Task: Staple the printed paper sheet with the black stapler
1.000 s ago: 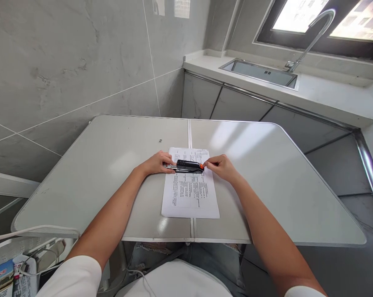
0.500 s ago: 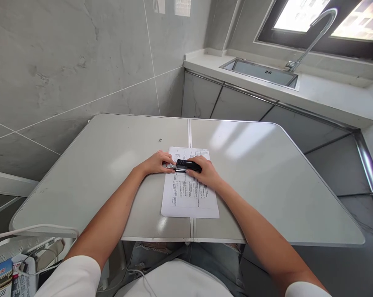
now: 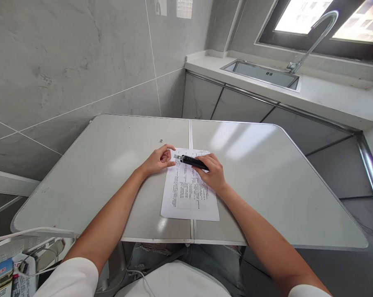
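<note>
A black stapler [image 3: 191, 161] with a silver metal end is held in my right hand [image 3: 211, 170], its metal end pointing left. Beneath it, printed paper [image 3: 189, 202] lies on the table; whether it is one sheet or several I cannot tell. My left hand [image 3: 159, 159] is just left of the stapler's metal end, by the paper's upper left edge. Its thumb and forefinger are apart, the other fingers curl inward, and nothing shows between them. Small staple pieces [image 3: 161, 141] lie on the table beyond my left hand.
The pale folding table [image 3: 81, 177] has a seam down its middle. Behind it on the right are a counter with a sink [image 3: 260, 73] and a tap [image 3: 316, 37]. A white cable [image 3: 34, 229] crosses the table's near left corner, above a rack with printed papers [image 3: 1, 276].
My left hand has let go of the stapler's left end and opened. My right hand has drawn the stapler slightly right and turned it so its metal end points up and left.
</note>
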The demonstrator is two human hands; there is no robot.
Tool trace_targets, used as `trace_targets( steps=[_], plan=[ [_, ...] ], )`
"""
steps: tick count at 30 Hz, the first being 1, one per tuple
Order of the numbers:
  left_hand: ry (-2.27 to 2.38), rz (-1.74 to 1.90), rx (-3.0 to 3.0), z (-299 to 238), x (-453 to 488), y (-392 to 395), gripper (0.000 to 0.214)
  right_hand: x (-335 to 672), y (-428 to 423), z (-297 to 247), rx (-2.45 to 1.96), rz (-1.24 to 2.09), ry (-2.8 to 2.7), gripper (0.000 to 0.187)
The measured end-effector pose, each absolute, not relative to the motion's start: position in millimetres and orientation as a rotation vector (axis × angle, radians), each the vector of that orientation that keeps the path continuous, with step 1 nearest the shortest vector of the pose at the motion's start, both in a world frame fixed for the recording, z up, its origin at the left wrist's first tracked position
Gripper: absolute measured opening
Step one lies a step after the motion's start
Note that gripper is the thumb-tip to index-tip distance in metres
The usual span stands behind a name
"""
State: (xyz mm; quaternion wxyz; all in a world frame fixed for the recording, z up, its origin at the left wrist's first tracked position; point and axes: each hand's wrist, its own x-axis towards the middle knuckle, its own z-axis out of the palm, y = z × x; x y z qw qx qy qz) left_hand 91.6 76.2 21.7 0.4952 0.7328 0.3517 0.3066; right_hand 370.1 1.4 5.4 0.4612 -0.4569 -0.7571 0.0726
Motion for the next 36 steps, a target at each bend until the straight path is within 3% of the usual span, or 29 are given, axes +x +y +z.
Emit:
trace_targets(
  steps=[3, 6, 15, 24, 31, 36],
  plan=[
    [0.792, 0.775, 1.403, 24.9, 105.8, 68.8, 0.027, 374.5, -0.7, 4.8, -1.150, -0.034, -1.787, 0.021],
    [0.693, 0.624, 1.096, 26.7, 120.4, 63.0, 0.015, 380.1, -4.3, 3.0, -1.142, -0.192, -1.856, 0.030],
    [0.662, 0.605, 0.943, 25.4, 129.2, 60.4, 0.009, 384.9, -9.6, -1.7, -1.093, -0.072, -2.164, 0.031],
    [0.691, 0.578, 0.894, 20.3, 129.2, 63.0, 0.023, 378.4, -14.1, 3.5, -1.090, -0.041, -2.255, 0.030],
    [0.676, 0.577, 0.917, 25.5, 129.3, 61.5, 0.030, 377.5, -11.9, -4.2, -1.134, -0.201, -2.101, 0.030],
    [0.663, 0.653, 0.995, 25.9, 128.7, 61.1, 0.017, 377.1, -9.6, 8.9, -1.233, -0.310, -1.753, 0.026]
  ],
)
